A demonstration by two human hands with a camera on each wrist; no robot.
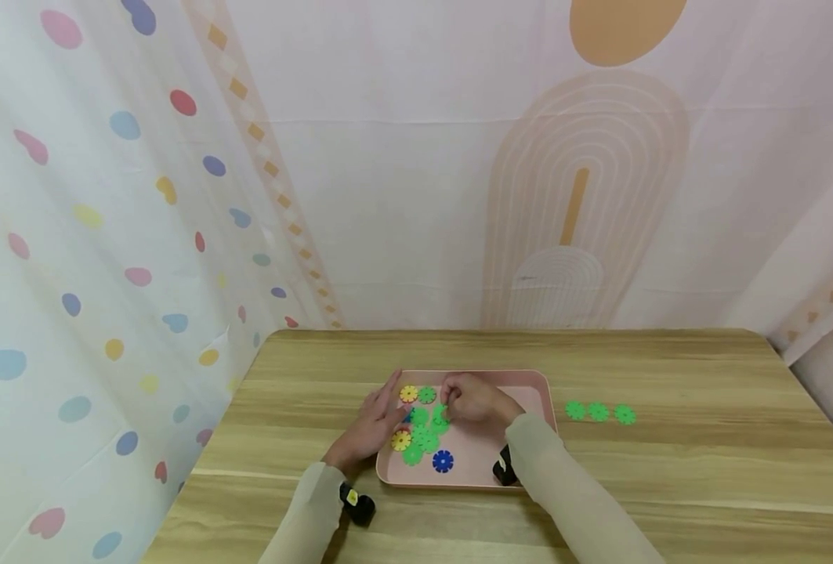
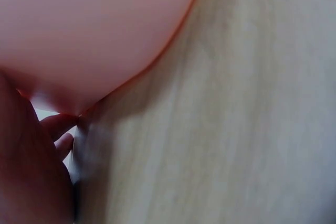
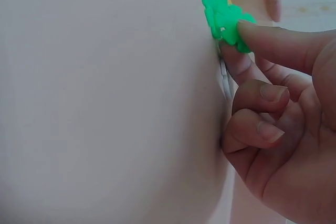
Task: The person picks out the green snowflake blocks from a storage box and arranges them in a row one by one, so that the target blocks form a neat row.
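Note:
In the head view a pink tray (image 1: 478, 479) holds several notched plastic discs, green, yellow and blue, mostly in its left half. My right hand (image 1: 471, 397) is over the middle of the tray. The right wrist view shows its thumb and index finger pinching a green notched disc (image 3: 231, 27) beside other green discs, with the remaining fingers curled. At the tray's left side, my left hand (image 1: 372, 425) rests on the rim, its fingers extended and the thumb reaching inward near a blue disc (image 1: 408, 415). A wrist camera's low angle shows only part of the left hand (image 2: 29, 166).
Three green discs (image 1: 598, 411) lie in a row on the wooden table (image 1: 705, 470), right of the tray. Inside, a dark blue disc (image 1: 443, 461) lies apart near the front, and yellow discs (image 1: 401, 441) lie along the left. Patterned curtains (image 1: 388, 196) hang behind the table.

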